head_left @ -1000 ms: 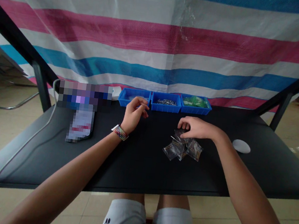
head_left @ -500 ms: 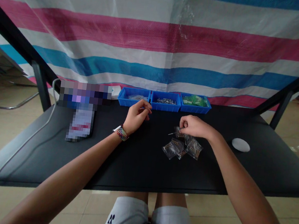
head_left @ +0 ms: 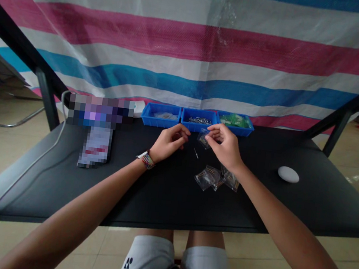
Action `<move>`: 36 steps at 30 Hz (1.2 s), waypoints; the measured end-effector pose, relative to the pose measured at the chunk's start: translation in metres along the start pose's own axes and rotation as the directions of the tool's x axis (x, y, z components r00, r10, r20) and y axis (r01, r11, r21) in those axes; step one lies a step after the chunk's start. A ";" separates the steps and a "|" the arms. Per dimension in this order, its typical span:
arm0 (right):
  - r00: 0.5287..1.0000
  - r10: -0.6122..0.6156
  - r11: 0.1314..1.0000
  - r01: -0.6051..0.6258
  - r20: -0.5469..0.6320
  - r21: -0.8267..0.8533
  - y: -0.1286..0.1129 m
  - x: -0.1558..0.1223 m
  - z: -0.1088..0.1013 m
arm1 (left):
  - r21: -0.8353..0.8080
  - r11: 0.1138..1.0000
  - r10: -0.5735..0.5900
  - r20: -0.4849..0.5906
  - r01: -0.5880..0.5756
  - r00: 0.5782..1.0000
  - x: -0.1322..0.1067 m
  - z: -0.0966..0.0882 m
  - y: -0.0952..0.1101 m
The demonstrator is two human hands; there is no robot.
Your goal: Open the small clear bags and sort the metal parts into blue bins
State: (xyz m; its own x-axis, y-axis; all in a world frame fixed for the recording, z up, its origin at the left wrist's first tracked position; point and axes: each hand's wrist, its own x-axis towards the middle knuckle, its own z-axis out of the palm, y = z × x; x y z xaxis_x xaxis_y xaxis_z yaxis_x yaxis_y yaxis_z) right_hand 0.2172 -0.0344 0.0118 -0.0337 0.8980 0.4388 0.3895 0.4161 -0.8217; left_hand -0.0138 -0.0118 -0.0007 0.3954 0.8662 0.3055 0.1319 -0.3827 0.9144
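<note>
My right hand (head_left: 225, 146) pinches a small clear plastic bag (head_left: 204, 138) between thumb and fingers; brownish screw-like pieces show inside. A thin silvery piece (head_left: 196, 153), perhaps a screw, is just below that bag, apart from both hands. Nearer to me, several similar clear bags (head_left: 206, 179) lie overlapping on the black table (head_left: 158, 197), partly hidden by my right wrist. My left hand (head_left: 169, 142), with a woven bracelet at the wrist, is held to the left of the bag. Its fingers are loosely curled, thumb apart, with nothing visible in them.
Along the back edge stand three blue bins: one with clear bags (head_left: 160, 122), one with metal screws (head_left: 198, 127), one with green packets (head_left: 234, 130). A white rounded object (head_left: 288, 174) sits at right. A blurred-out item (head_left: 96, 142) and a grey cable (head_left: 28, 168) are at left.
My right hand has lifted one bag off the pile and moved it left and away from me. The silvery piece has shifted left. My left hand has come slightly right.
</note>
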 end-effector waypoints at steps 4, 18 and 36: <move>0.996 0.064 0.991 -0.071 0.066 0.111 0.000 -0.009 0.014 | 0.090 0.995 0.043 0.081 -0.050 0.996 -0.002 0.004 0.005; 0.974 0.106 0.949 -0.160 0.199 0.274 -0.001 -0.019 0.026 | -0.107 0.994 -0.004 0.119 0.017 0.993 -0.004 0.013 -0.003; 0.925 0.276 0.792 -0.373 0.260 0.484 0.006 -0.013 0.026 | -0.222 0.975 0.029 0.080 -0.010 0.996 -0.004 0.014 0.006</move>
State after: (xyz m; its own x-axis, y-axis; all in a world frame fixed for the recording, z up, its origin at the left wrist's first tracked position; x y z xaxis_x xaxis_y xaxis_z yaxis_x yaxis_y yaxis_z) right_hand 0.1959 -0.0398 -0.0086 -0.1631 0.9830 0.0843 -0.1250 0.0642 -0.9901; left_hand -0.0020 -0.0222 -0.0003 0.4705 0.8265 0.3092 -0.0769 -0.3107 0.9474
